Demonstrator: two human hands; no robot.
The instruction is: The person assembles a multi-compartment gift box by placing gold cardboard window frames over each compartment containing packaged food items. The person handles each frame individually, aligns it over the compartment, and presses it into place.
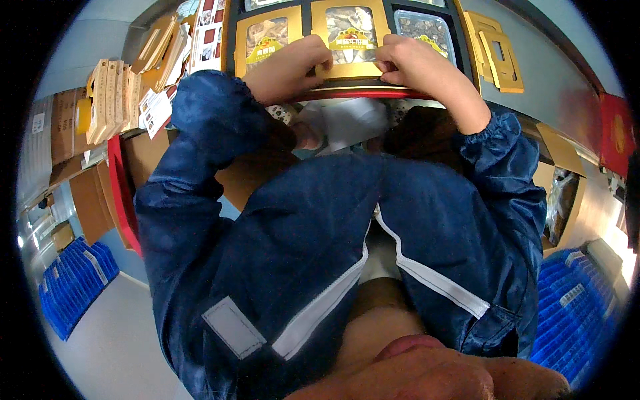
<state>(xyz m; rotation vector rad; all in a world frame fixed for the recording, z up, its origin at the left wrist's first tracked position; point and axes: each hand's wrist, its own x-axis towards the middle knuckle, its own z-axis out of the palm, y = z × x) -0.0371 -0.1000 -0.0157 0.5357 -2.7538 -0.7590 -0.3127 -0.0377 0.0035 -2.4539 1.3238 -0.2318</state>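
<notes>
We see both hands at the lower edge of the middle gold window box. The left hand has its grip pinched on the box's lower left edge, fingers curled over the rim. The right hand grasps the lower right corner in the same way, fingertips pressed on the gold frame. That box sits in the centre compartment of a dark gift tray with a red front rim, at the top of the view, and dried mushrooms show through its clear window.

Just left of it in the tray lies a second gold window box, touching the left hand's knuckles. To the right lies a clear-lidded pack of mushrooms, without a gold frame.

Beyond the tray's right side rest loose gold cardboard frames on the tabletop. At far left stands a row of folded cartons. Blue plastic crates sit on the floor at both lower sides.
</notes>
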